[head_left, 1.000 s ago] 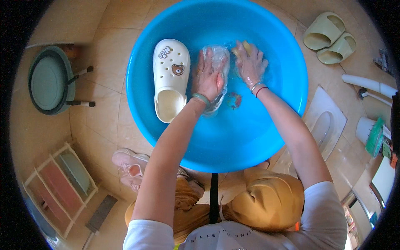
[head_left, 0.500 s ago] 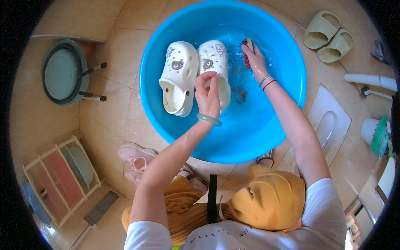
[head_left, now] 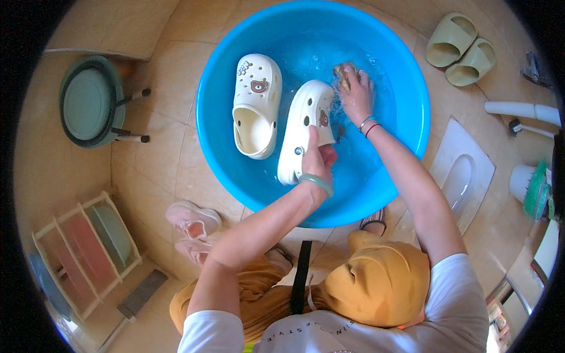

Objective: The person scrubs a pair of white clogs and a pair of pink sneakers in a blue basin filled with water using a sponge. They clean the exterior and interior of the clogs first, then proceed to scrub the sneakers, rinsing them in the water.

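Observation:
A large blue basin (head_left: 207,159) holds water and two white clogs. My left hand (head_left: 319,157) grips the right-hand clog (head_left: 300,126) at its foot opening, thumb along the outside, so the clog lies tilted on its side. Beside it to the left, the other clog (head_left: 257,103) rests upright with its opening toward me and a brown bear charm on top. My right hand (head_left: 356,100) is closed round a scrubbing brush (head_left: 343,75) with a tan back, right of the clog's toe, amid splashing water. The brush's bristles are hidden now.
Two pale green slides (head_left: 452,41) lie at the far right, near a white squat toilet (head_left: 465,176). Folding grey-green stool (head_left: 88,103) at left. Pink sneakers (head_left: 193,220) stand by my feet, a white rack (head_left: 88,256) at lower left.
My left hand has taken hold of the right-hand clog and tipped it, pulling it nearer me. The right hand with the brush has shifted slightly left and nearer. The left clog has turned slightly.

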`<action>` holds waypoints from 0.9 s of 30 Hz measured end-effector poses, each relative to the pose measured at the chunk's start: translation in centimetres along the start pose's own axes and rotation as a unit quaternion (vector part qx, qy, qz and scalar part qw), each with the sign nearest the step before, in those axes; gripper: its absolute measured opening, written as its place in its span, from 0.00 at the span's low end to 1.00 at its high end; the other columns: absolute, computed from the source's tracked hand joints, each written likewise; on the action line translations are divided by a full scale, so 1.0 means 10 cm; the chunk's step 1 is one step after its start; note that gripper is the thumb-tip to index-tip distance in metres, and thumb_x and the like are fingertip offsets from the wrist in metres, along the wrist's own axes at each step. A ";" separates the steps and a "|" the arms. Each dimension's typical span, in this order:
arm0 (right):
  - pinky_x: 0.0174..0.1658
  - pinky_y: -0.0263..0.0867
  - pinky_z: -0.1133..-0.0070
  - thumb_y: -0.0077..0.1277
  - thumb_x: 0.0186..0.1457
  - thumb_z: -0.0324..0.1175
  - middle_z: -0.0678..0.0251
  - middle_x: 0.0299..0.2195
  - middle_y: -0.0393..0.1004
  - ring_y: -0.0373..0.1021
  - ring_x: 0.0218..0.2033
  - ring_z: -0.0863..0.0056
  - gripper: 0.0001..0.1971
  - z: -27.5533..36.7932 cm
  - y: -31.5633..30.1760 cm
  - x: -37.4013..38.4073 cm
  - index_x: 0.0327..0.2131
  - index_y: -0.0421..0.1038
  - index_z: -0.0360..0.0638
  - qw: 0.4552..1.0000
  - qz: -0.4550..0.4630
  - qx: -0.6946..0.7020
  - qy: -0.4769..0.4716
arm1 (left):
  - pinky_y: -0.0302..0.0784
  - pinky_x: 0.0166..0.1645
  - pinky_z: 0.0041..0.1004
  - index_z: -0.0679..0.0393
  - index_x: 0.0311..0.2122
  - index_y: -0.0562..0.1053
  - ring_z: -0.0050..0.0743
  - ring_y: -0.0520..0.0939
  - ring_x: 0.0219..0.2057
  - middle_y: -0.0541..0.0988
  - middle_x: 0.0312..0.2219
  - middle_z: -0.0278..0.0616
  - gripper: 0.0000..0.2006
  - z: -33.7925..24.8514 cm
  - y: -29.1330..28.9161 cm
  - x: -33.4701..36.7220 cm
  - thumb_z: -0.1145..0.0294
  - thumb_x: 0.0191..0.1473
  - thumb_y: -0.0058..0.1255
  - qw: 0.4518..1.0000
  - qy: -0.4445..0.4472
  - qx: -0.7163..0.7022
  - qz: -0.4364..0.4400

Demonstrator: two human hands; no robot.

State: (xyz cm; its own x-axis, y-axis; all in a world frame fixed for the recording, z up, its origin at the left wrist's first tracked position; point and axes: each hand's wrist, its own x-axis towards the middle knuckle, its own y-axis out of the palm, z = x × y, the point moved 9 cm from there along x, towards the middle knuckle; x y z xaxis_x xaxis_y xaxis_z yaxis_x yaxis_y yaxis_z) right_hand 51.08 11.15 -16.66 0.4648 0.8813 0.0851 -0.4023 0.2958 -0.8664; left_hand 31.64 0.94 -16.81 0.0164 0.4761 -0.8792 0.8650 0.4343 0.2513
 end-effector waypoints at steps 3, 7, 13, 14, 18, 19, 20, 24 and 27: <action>0.54 0.59 0.65 0.51 0.56 0.41 0.54 0.50 0.66 0.60 0.53 0.57 0.24 -0.08 -0.08 0.09 0.57 0.64 0.57 0.998 -0.043 -0.025 -0.045 | 0.74 0.36 0.30 0.65 0.46 0.70 0.30 0.77 0.33 0.77 0.37 0.42 0.29 -0.29 0.11 0.13 0.46 0.54 0.55 0.993 0.113 -0.020 0.015; 0.52 0.62 0.65 0.53 0.54 0.41 0.56 0.48 0.67 0.63 0.50 0.55 0.23 -0.15 -0.13 0.14 0.55 0.68 0.56 0.954 -0.016 0.269 0.129 | 0.74 0.48 0.36 0.67 0.55 0.64 0.38 0.77 0.45 0.73 0.49 0.48 0.32 -0.56 0.28 0.37 0.50 0.55 0.54 0.979 0.164 -0.049 0.112; 0.45 0.63 0.64 0.51 0.55 0.46 0.62 0.47 0.67 0.65 0.45 0.60 0.18 1.28 -0.66 -0.74 0.50 0.73 0.64 0.971 0.002 0.076 -0.229 | 0.64 0.59 0.38 0.54 0.58 0.63 0.39 0.70 0.55 0.70 0.55 0.42 0.33 -0.55 0.53 0.42 0.37 0.60 0.33 0.948 0.006 -0.144 0.285; 0.44 0.63 0.64 0.51 0.55 0.46 0.63 0.47 0.66 0.64 0.45 0.60 0.18 1.25 -0.66 -0.67 0.50 0.73 0.65 0.974 -0.016 0.049 -0.221 | 0.65 0.58 0.38 0.54 0.58 0.63 0.38 0.70 0.55 0.70 0.54 0.41 0.32 -0.56 0.55 0.40 0.38 0.60 0.33 0.946 0.024 -0.130 0.296; 0.43 0.61 0.62 0.49 0.56 0.47 0.64 0.47 0.66 0.64 0.45 0.60 0.16 0.79 -0.54 -0.10 0.49 0.73 0.64 0.992 -0.020 -0.025 -0.122 | 0.63 0.58 0.36 0.54 0.58 0.63 0.35 0.70 0.55 0.71 0.54 0.39 0.31 -0.35 0.68 0.35 0.39 0.60 0.36 0.944 0.028 -0.098 0.314; 0.44 0.61 0.62 0.48 0.57 0.47 0.63 0.47 0.66 0.64 0.45 0.60 0.16 0.68 -0.53 0.04 0.49 0.73 0.64 0.996 -0.011 -0.035 -0.085 | 0.62 0.59 0.36 0.55 0.59 0.62 0.35 0.70 0.55 0.70 0.54 0.39 0.32 -0.30 0.69 0.33 0.39 0.60 0.36 0.950 0.014 -0.080 0.301; 0.44 0.61 0.61 0.48 0.57 0.47 0.63 0.47 0.66 0.64 0.45 0.60 0.16 0.57 -0.51 0.12 0.48 0.74 0.63 0.998 -0.001 -0.046 -0.048 | 0.62 0.59 0.36 0.55 0.60 0.61 0.35 0.69 0.56 0.69 0.55 0.40 0.33 -0.26 0.70 0.30 0.38 0.60 0.35 0.956 -0.001 -0.062 0.288; 0.40 0.66 0.63 0.48 0.57 0.47 0.63 0.46 0.66 0.65 0.45 0.58 0.17 1.18 -0.60 -0.58 0.50 0.73 0.62 0.980 -0.008 0.064 -0.187 | 0.59 0.62 0.41 0.51 0.61 0.58 0.38 0.66 0.59 0.66 0.58 0.38 0.37 -0.45 0.53 0.34 0.32 0.57 0.31 0.958 0.083 0.018 0.274; 0.40 0.66 0.63 0.48 0.57 0.47 0.63 0.46 0.66 0.65 0.45 0.58 0.17 1.07 -0.53 -0.47 0.50 0.73 0.64 0.985 -0.007 0.055 -0.166 | 0.60 0.62 0.40 0.51 0.61 0.59 0.38 0.67 0.58 0.67 0.57 0.38 0.35 -0.46 0.51 0.33 0.34 0.59 0.30 0.948 0.085 -0.013 0.307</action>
State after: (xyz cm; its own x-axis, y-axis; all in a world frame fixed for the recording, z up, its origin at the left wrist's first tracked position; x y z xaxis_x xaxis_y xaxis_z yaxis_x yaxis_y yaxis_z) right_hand 42.55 9.35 -7.16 0.1950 0.9431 0.2694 -0.4888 0.3316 -0.8069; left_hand 33.82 8.26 -16.55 0.4295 0.7611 -0.4860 0.7057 0.0529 0.7065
